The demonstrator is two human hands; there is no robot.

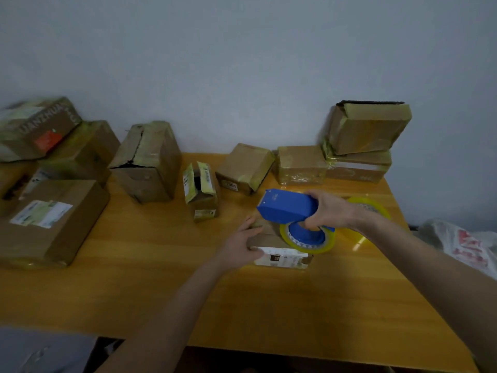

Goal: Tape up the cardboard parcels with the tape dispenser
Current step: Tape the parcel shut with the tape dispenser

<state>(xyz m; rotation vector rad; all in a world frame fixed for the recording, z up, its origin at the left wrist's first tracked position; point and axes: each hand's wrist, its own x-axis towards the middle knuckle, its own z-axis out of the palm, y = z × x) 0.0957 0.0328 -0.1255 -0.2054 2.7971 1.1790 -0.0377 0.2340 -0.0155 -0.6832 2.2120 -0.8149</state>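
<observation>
The right hand, its arm reaching in from the right, grips the blue tape dispenser just above the small parcel. The left hand clasps that parcel's left end on the tabletop. Behind, an open-flapped box stands among taped parcels; its inside is too dark to read.

Plastic bag beside wooden table

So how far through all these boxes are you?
Partly. The glossy tape-wrapped brown boxes stacked back right look done. In hand: the left hand holds a small brown cardboard parcel with a white label while the right hand grips the blue plastic tape dispenser over it. Left: at least the small open-flapped box mid-table.
</observation>
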